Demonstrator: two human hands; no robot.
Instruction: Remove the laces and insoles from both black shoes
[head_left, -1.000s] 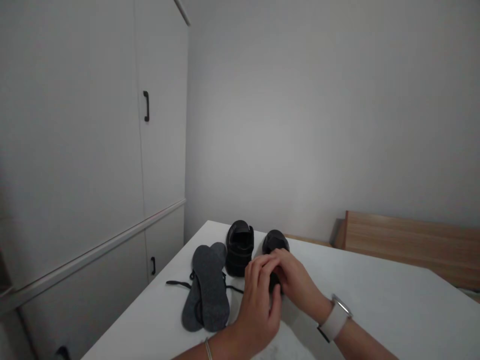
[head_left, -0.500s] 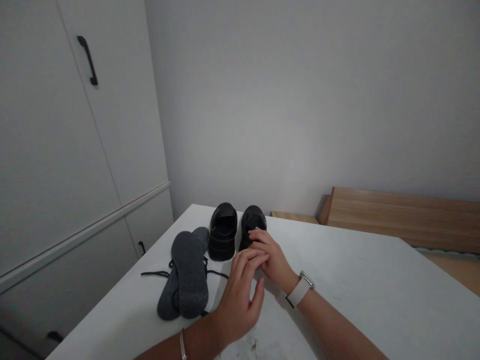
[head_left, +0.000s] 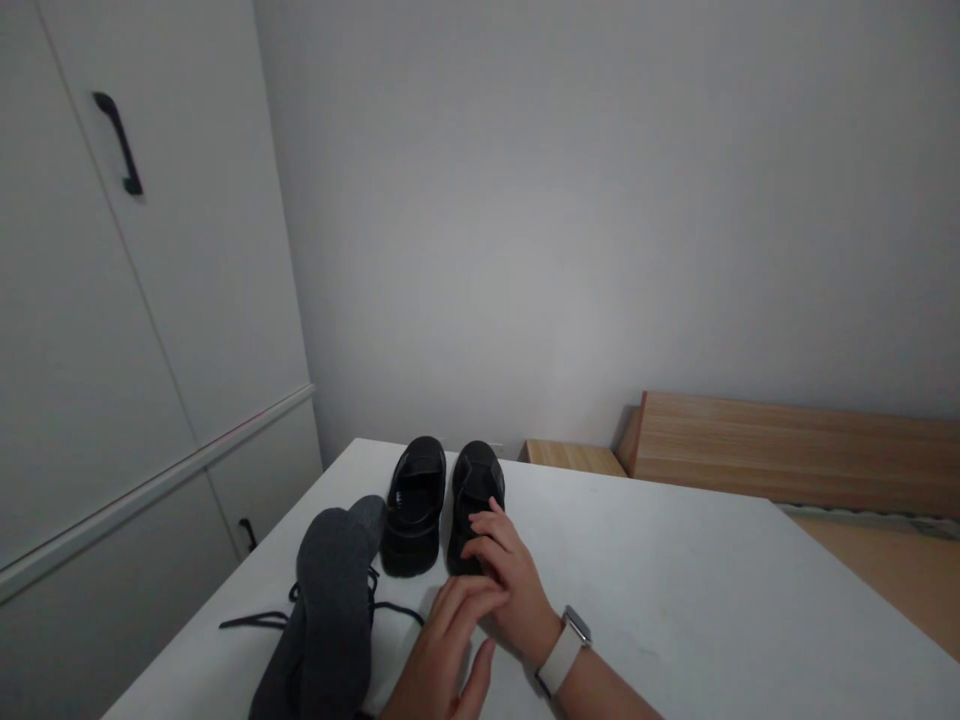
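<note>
Two black shoes [head_left: 412, 490] stand side by side at the far end of the white table, toes toward the wall. My right hand [head_left: 514, 580], with a pale watch strap at the wrist, lies in front of the right-hand shoe [head_left: 476, 475]. Its fingers are spread and overlap that shoe; whether they touch it I cannot tell. My left hand [head_left: 454, 635] is open just beside it, fingertips at the right hand's edge and thumb apart. Left of it, dark grey insole-shaped pieces [head_left: 334, 590] lie crossed, with black laces [head_left: 259, 620] poking out from under them.
A white table [head_left: 637, 560] fills the lower part of the view. White cupboards [head_left: 150, 330] with dark handles rise on the left, and a grey wall [head_left: 525, 220] stands behind. Beyond the table to the right is a wooden headboard [head_left: 780, 440].
The view has shifted, so the shoes, grey pieces and hands sit lower and further left in the picture. Both hands keep nearly the same pose by the right-hand shoe.
</note>
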